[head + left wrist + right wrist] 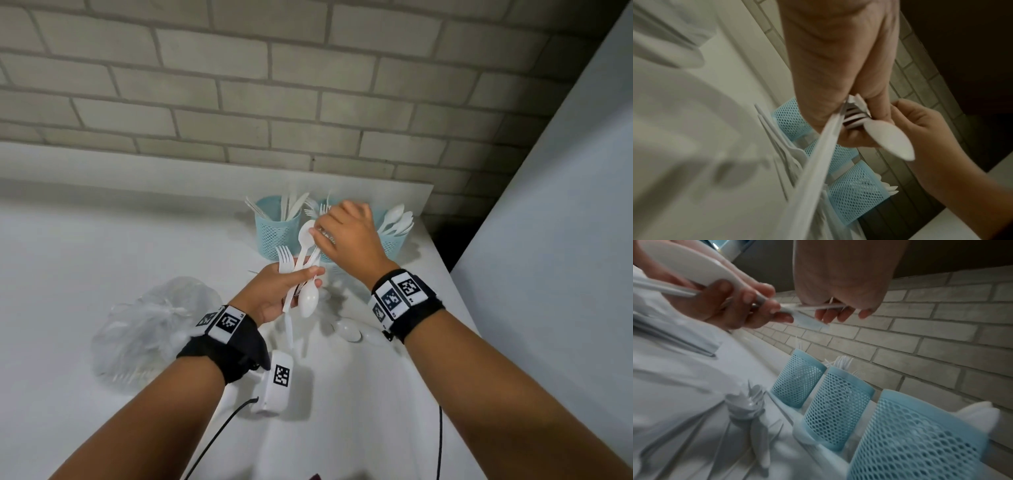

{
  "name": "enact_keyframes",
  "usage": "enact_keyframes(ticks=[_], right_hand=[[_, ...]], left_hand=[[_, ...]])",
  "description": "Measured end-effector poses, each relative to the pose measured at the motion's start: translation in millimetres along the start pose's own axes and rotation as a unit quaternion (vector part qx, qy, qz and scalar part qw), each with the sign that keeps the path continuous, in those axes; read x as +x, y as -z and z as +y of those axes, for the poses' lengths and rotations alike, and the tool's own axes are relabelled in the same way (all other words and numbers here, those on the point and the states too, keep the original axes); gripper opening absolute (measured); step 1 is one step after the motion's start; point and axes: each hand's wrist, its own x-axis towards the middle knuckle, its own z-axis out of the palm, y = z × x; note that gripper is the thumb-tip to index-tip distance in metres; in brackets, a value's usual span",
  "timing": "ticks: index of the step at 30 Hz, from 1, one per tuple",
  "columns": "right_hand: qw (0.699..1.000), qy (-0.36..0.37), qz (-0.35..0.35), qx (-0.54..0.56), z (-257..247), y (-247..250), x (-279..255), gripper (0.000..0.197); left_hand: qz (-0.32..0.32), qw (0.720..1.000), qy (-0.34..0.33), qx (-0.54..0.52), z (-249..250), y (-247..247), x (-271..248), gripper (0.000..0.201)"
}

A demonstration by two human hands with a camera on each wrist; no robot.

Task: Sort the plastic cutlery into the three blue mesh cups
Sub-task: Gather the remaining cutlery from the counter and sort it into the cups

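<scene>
My left hand (306,279) grips a bundle of white plastic cutlery (298,270), forks and spoons mixed, held above the white table (102,240). My right hand (317,233) reaches over and pinches one spoon (306,233) at its bowl end; the spoon's handle stays in the bundle. Behind stand three blue mesh cups: the left cup (276,226) with knives, the middle cup (838,402) with forks, mostly hidden by my right hand in the head view, and the right cup (394,241) with spoons. The left wrist view shows the spoon (892,142) between both hands.
Loose cutlery (754,412) lies on the table in front of the cups. A crumpled clear plastic bag (154,325) sits at the left. A white tagged device (278,383) with a black cable lies near me. The table's edge (445,267) runs close on the right, beside a brick wall.
</scene>
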Motion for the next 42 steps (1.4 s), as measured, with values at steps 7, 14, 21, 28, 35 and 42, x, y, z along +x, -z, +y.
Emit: enact_keyframes(ticks=[7, 14, 21, 28, 35, 42], right_hand=[[0.999, -0.006, 0.014, 0.034, 11.1, 2.3, -11.1, 0.034], [0.939, -0.266, -0.218, 0.015, 23.8, 20.8, -7.3, 0.044], [0.803, -0.369, -0.314, 0.347, 10.7, 34.3, -4.2, 0.048], [0.753, -0.377, -0.252, 0.476, -18.6, 28.3, -6.4, 0.020], [0.775, -0.363, -0.240, 0.457, -34.9, 21.6, -12.1, 0.024], [0.780, -0.422, -0.189, 0.421, -28.1, 17.1, -10.5, 0.018]], left_hand=[[-0.020, 1.000, 0.006, 0.009, 0.1, -3.2, -0.8, 0.018], [0.009, 0.999, 0.009, 0.035, 2.2, 1.9, 3.7, 0.023], [-0.005, 1.000, 0.024, 0.011, 2.4, -5.8, 5.5, 0.028], [0.042, 0.982, -0.037, 0.181, -7.6, -18.0, 10.9, 0.027], [0.022, 0.956, -0.094, 0.278, -9.0, -25.2, 11.6, 0.042], [0.037, 0.970, -0.057, 0.234, -10.9, -21.2, 10.1, 0.013]])
